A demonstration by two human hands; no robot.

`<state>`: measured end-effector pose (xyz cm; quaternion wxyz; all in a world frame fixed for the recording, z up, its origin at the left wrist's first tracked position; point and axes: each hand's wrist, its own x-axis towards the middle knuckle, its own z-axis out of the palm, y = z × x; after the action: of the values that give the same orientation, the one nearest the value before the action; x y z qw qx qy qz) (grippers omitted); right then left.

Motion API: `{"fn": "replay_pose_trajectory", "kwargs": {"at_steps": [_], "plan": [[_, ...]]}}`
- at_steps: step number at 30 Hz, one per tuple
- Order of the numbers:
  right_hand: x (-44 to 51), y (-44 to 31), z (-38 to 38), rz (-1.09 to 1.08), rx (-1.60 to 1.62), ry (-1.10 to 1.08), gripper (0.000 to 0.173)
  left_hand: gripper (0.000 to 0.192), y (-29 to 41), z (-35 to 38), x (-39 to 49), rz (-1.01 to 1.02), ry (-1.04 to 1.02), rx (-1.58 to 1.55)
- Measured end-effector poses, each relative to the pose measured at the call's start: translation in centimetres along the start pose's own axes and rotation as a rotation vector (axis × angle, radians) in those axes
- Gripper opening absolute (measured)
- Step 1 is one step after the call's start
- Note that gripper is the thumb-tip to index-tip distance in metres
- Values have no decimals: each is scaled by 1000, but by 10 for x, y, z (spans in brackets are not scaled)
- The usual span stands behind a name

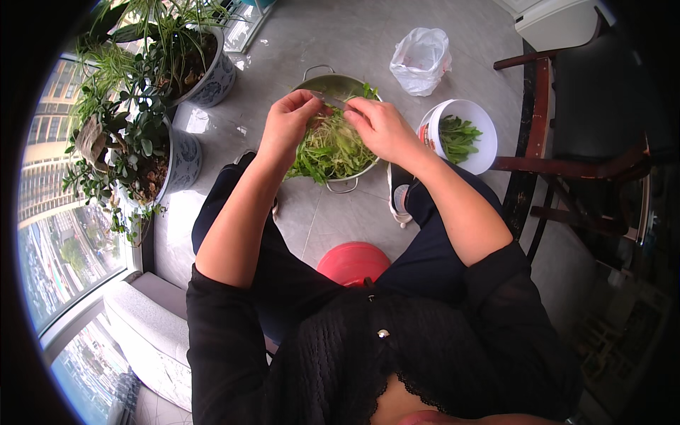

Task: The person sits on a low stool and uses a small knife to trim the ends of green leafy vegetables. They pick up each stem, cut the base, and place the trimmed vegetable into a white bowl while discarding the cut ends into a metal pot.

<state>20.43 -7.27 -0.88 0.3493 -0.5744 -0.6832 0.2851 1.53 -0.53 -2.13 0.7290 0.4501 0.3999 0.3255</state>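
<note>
Over a wide metal basin (340, 82), my right hand (380, 125) grips a small knife (333, 102) whose blade points left. My left hand (291, 119) is curled at the blade's tip, thumb against fingers. What it pinches is hidden by the fingers and too small to make out. A heap of leafy greens (334, 154) with pale, stringy stems or roots fills the basin below both hands. Some leaves hang over its near rim. The basin has a loop handle at the far side and another at the near side.
At right, a white plastic bucket (486, 125) leans tilted, with green leaves (459, 138) inside. Beyond it stands an open white plastic bag (422, 61). A dark wooden chair (574, 167) is far right. Potted plants (186, 154) line the window at left. A red stool (353, 260) shows between my legs.
</note>
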Motion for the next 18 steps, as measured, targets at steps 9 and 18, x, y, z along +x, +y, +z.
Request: {"fn": "replay_pose_trajectory", "kwargs": {"at_steps": [9,18], "plan": [[-1,-3,1,-10,-13,-1,18,12,1,11,-6,4,25,64],[-2,0,3,-17,18,35,18,8,-4,9,-4,-51,-27,-117]]}}
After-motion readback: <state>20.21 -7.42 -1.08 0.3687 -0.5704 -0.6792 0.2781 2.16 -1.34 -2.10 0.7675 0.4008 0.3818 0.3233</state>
